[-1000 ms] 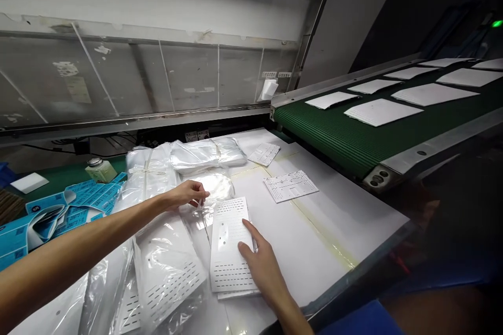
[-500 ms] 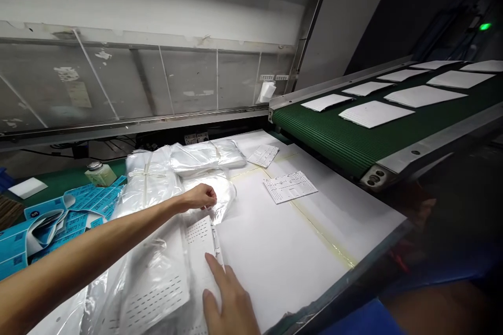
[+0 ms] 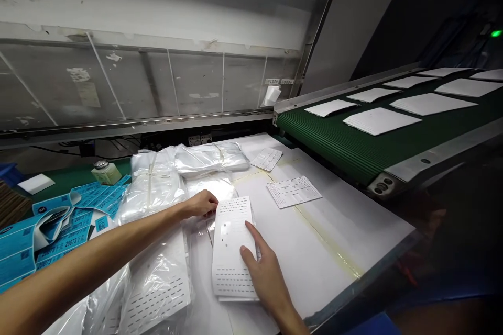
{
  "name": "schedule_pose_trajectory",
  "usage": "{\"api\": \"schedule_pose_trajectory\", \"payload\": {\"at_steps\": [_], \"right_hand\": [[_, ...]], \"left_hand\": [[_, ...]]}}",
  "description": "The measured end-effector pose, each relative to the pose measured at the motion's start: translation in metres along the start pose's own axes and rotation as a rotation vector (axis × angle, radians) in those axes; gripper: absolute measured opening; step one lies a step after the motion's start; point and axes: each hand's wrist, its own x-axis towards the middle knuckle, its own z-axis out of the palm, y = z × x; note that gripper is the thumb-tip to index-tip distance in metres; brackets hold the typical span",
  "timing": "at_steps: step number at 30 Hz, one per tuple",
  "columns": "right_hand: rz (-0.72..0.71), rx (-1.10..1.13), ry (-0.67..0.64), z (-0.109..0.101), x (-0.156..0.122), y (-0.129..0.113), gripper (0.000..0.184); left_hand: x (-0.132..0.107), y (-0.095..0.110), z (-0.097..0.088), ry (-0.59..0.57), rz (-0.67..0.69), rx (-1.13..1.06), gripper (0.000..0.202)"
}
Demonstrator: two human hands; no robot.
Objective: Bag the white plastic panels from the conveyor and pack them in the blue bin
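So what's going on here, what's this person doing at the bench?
A person is working with bare hands at a white table. Their right hand rests open on a perforated white sheet, while their left hand is at a clear plastic bag beside that sheet's upper corner. Bundled plastic bags lie beyond, blue printed labels lie to the left, and white sheets lie on a green conveyor belt to the right.
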Motion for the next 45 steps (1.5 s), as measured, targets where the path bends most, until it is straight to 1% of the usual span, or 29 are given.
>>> {"api": "schedule_pose_trajectory", "payload": {"at_steps": [3, 5, 8, 11, 14, 17, 20, 22, 24, 27, 29, 33, 35, 37, 39, 42, 45], "right_hand": [[0.040, -0.073, -0.015, -0.004, 0.000, 0.009, 0.054], [0.065, -0.091, -0.004, -0.008, 0.000, 0.010, 0.054], [0.072, -0.099, -0.004, -0.014, -0.001, 0.003, 0.054], [0.083, -0.059, -0.021, -0.017, -0.006, -0.010, 0.054], [0.052, -0.057, -0.037, -0.011, -0.013, -0.021, 0.053], [0.007, -0.162, -0.037, 0.002, -0.013, -0.027, 0.051], [-0.024, -0.245, -0.059, 0.014, -0.006, -0.031, 0.052], [-0.021, -0.234, -0.100, 0.015, 0.002, -0.032, 0.053], [-0.005, -0.203, -0.123, 0.013, 0.012, -0.032, 0.054], [0.015, -0.154, -0.106, 0.010, 0.024, -0.027, 0.058], [0.030, -0.125, -0.120, 0.009, 0.027, -0.024, 0.060], [0.024, -0.071, -0.176, 0.009, 0.027, -0.024, 0.060], [0.026, -0.046, -0.228, 0.008, 0.027, -0.026, 0.060], [0.038, -0.023, -0.292, 0.006, 0.030, -0.028, 0.058], [0.051, 0.005, -0.318, 0.004, 0.036, -0.028, 0.058], [0.064, 0.058, -0.295, 0.002, 0.048, -0.025, 0.061], [0.065, 0.107, -0.210, 0.003, 0.054, -0.019, 0.062]], "left_hand": [[0.000, 0.003, -0.001, 0.054, -0.001, 0.010, 0.025], [-0.001, 0.005, -0.002, 0.095, 0.012, 0.009, 0.026], [-0.001, 0.006, -0.003, 0.128, 0.053, 0.004, 0.027], [-0.001, 0.007, -0.002, 0.142, 0.085, 0.007, 0.027], [-0.001, 0.006, -0.002, 0.176, 0.107, 0.027, 0.029], [0.000, 0.005, -0.003, 0.227, 0.129, 0.075, 0.030], [0.000, 0.003, -0.006, 0.321, 0.158, 0.154, 0.029], [-0.001, 0.003, -0.007, 0.386, 0.192, 0.211, 0.028], [-0.003, 0.003, -0.007, 0.412, 0.235, 0.258, 0.027], [-0.006, 0.004, -0.004, 0.400, 0.291, 0.300, 0.027], [-0.007, 0.004, -0.002, 0.390, 0.313, 0.314, 0.029], [-0.008, 0.003, -0.001, 0.391, 0.344, 0.328, 0.030], [-0.008, 0.003, -0.001, 0.389, 0.362, 0.336, 0.028], [-0.008, 0.003, -0.001, 0.377, 0.378, 0.347, 0.027], [-0.009, 0.004, -0.001, 0.359, 0.387, 0.356, 0.027], [-0.012, 0.003, -0.002, 0.337, 0.384, 0.380, 0.028], [-0.013, -0.001, -0.003, 0.342, 0.378, 0.422, 0.028]]}}
